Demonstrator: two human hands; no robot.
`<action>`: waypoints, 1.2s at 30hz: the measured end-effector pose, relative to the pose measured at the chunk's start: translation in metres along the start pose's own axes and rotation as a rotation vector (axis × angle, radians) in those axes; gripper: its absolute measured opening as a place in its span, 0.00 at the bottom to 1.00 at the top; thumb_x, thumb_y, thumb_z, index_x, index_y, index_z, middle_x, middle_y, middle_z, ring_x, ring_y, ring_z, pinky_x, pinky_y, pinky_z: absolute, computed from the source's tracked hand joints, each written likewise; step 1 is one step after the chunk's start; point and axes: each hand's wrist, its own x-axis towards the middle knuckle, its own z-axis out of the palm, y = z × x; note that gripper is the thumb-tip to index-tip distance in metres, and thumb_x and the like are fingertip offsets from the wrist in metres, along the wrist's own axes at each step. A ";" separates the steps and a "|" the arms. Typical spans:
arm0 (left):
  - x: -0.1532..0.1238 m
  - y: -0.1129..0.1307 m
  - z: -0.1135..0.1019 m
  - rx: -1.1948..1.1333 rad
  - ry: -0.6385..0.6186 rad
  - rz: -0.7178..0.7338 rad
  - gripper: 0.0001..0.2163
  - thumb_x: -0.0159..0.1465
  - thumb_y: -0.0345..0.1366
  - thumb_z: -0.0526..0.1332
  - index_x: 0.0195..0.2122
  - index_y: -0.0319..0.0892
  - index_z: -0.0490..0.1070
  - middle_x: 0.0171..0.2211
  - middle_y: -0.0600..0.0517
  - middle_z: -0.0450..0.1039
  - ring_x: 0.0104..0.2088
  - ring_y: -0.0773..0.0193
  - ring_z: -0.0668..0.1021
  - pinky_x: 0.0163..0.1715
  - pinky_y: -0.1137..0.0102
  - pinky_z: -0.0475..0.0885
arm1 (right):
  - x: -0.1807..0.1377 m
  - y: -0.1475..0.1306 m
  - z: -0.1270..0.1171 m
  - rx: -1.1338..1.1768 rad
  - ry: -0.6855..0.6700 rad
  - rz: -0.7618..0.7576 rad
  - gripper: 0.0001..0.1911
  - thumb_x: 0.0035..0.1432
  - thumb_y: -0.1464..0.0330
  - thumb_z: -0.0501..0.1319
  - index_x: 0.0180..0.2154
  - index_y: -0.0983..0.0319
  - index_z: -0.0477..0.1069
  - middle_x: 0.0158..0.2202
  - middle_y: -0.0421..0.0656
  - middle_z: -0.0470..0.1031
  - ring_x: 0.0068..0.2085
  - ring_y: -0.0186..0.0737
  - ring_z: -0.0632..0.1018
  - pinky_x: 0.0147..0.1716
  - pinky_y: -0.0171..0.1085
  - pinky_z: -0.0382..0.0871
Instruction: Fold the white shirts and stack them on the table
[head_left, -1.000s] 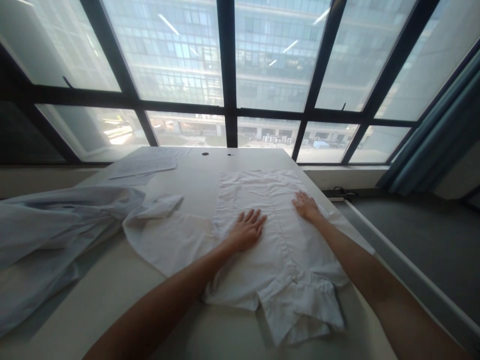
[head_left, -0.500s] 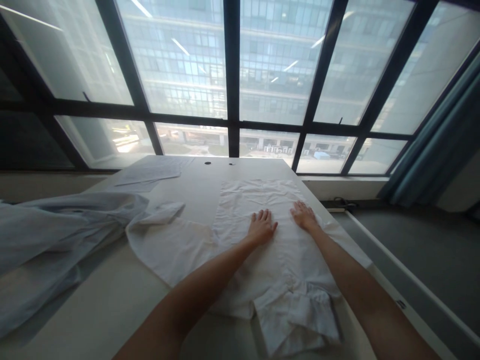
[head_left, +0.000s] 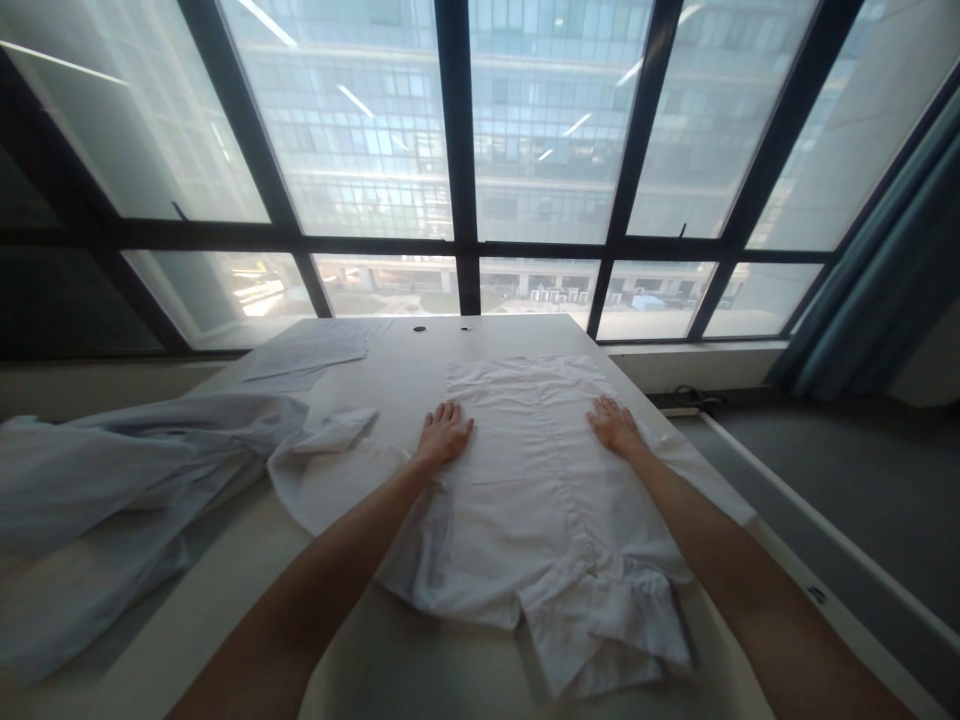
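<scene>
A white shirt [head_left: 517, 450] lies spread on the white table, its collar end toward me and its front placket running down the middle. My left hand [head_left: 445, 435] rests flat on the shirt's left edge, fingers stretched out toward the window. On the opposite edge, my right hand [head_left: 613, 424] lies flat with its fingers apart. Neither hand grips the cloth. One sleeve reaches out to the left beyond my left forearm, and the other shows past my right forearm. Wrinkles cross the far hem and the collar is crumpled.
Another pale garment [head_left: 135, 490] lies heaped on the table's left side. Sheets of paper [head_left: 315, 350] rest at the far left of the white table [head_left: 405, 375]. Large windows [head_left: 540, 120] stand behind it, with a blue curtain [head_left: 877, 240] at the right.
My left hand has moved left from the shirt's middle to its left edge. The right hand stays at nearly the same spot on the right edge.
</scene>
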 end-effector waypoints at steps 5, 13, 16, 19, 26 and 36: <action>-0.012 0.004 -0.004 0.013 0.016 0.008 0.30 0.75 0.47 0.42 0.72 0.32 0.50 0.73 0.35 0.47 0.72 0.44 0.54 0.68 0.49 0.50 | -0.010 -0.003 -0.003 -0.004 0.002 -0.003 0.33 0.73 0.57 0.39 0.73 0.65 0.49 0.75 0.47 0.44 0.74 0.44 0.48 0.71 0.51 0.41; -0.056 -0.003 0.005 0.071 0.020 0.043 0.30 0.75 0.46 0.43 0.72 0.31 0.52 0.73 0.34 0.47 0.72 0.41 0.52 0.68 0.48 0.50 | -0.059 0.014 0.013 -0.054 0.061 -0.051 0.32 0.73 0.58 0.41 0.73 0.63 0.50 0.75 0.48 0.48 0.74 0.46 0.50 0.70 0.53 0.44; -0.049 0.005 0.000 0.102 -0.047 0.035 0.30 0.73 0.43 0.47 0.71 0.29 0.54 0.73 0.31 0.47 0.73 0.38 0.49 0.68 0.45 0.48 | -0.063 0.008 0.008 -0.070 0.042 -0.035 0.32 0.73 0.59 0.42 0.72 0.66 0.52 0.74 0.53 0.49 0.74 0.50 0.51 0.69 0.56 0.46; -0.025 0.034 -0.007 0.060 -0.056 0.108 0.29 0.70 0.38 0.51 0.69 0.29 0.57 0.73 0.31 0.46 0.73 0.38 0.48 0.68 0.45 0.49 | -0.054 -0.025 -0.002 -0.085 0.069 -0.084 0.31 0.72 0.62 0.43 0.71 0.67 0.55 0.74 0.55 0.48 0.74 0.52 0.50 0.69 0.58 0.45; 0.020 0.126 0.009 -0.088 0.013 0.367 0.27 0.72 0.33 0.48 0.72 0.36 0.52 0.72 0.37 0.52 0.73 0.50 0.54 0.68 0.54 0.54 | -0.017 -0.127 -0.003 0.037 0.083 -0.364 0.31 0.70 0.70 0.42 0.71 0.67 0.53 0.74 0.52 0.48 0.74 0.46 0.50 0.69 0.53 0.47; 0.060 0.018 0.019 -0.023 -0.016 0.140 0.31 0.75 0.50 0.42 0.74 0.39 0.49 0.74 0.40 0.45 0.73 0.48 0.51 0.69 0.48 0.49 | 0.039 -0.012 0.002 -0.002 -0.024 -0.116 0.33 0.73 0.57 0.40 0.73 0.61 0.48 0.76 0.47 0.43 0.74 0.46 0.48 0.71 0.53 0.41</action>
